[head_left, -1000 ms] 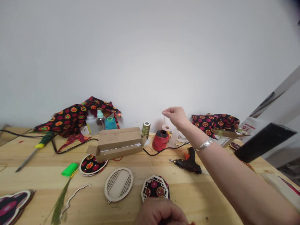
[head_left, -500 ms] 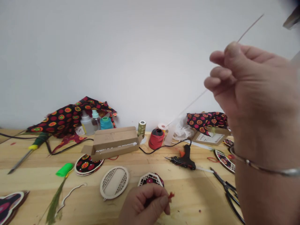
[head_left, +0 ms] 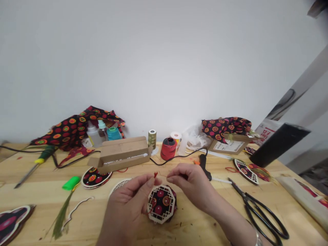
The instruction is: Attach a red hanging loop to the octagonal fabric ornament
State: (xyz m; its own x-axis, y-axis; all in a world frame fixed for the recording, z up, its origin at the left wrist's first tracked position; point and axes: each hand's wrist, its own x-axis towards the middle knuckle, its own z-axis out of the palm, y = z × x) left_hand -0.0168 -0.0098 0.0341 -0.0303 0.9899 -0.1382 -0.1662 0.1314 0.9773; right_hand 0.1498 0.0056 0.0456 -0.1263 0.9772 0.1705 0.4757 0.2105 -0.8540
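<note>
My left hand (head_left: pixel 133 198) is closed, pinching a short knotted end of red cord (head_left: pixel 155 175) between thumb and forefinger. To its right, my right hand (head_left: pixel 187 182) is also closed, its fingertips pressed on a thin thread (head_left: pixel 162 175), faint against the table, that runs toward the red cord. Just under both hands is an octagonal ornament (head_left: pixel 161 205) with a pale lattice frame over dark patterned fabric. Whether the red cord is joined to it I cannot tell. A pale round lattice frame (head_left: pixel 119 185) is partly hidden behind my left hand.
Black scissors (head_left: pixel 256 208) and a glue gun (head_left: pixel 204 167) lie to the right. Behind stand a red thread cone (head_left: pixel 168 149), a green thread spool (head_left: pixel 152 139) and an open cardboard box (head_left: pixel 124 155). Leftward are a green tassel (head_left: pixel 61 218) and a screwdriver (head_left: pixel 33 167).
My right hand has come down from high at the right, where it held a thread stretched up, to beside my left hand. My left hand has risen slightly leftward, uncovering the octagonal ornament.
</note>
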